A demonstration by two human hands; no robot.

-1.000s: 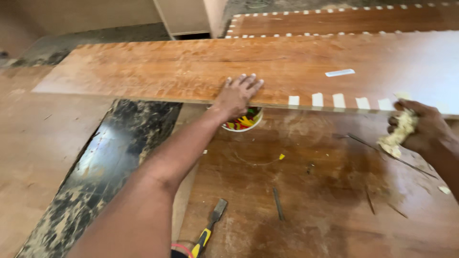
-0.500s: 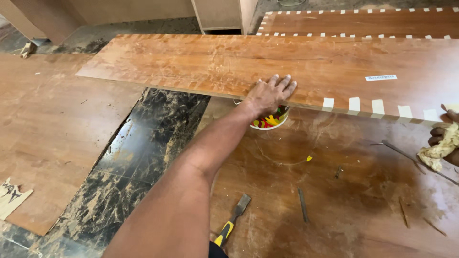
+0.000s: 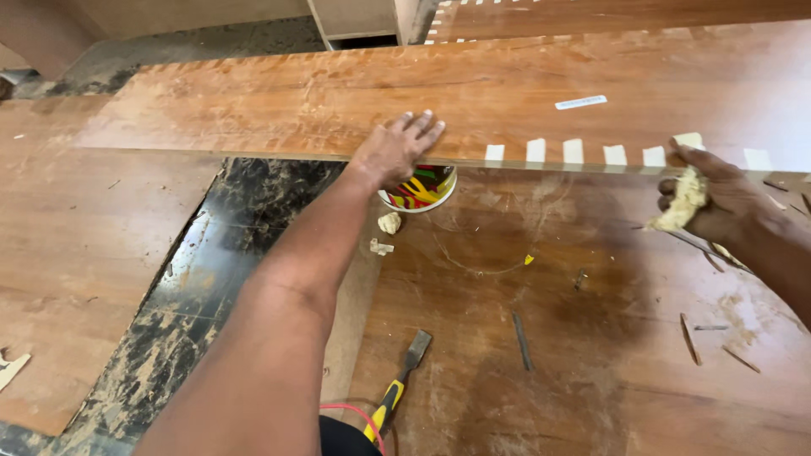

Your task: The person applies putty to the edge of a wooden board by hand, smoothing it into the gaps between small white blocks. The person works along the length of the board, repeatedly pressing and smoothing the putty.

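From the head camera, the left hand [image 3: 395, 150] is lying flat, fingers spread, on the long reddish-brown veneered wooden panel [image 3: 279, 110], whose long axis is running left to right across the counter [image 3: 591, 363]. The right hand [image 3: 718, 198] is gripping a pale crumpled rag [image 3: 681, 201] near that panel's front edge.

small white rectangular label [image 3: 580, 102] on upper board [image 3: 253, 110]

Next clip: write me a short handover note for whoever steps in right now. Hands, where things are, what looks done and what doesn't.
Left hand: flat, palm down on the upper wooden panel, holding nothing.
Right hand: closed on a pale wad at the panel's front edge.
Small striped bowl sits half under that edge, two pale lumps beside it. Chisel lies on the lower board.
Done: pale tape strips line the edge's right part.
Left: the edge's left part bears no strips.
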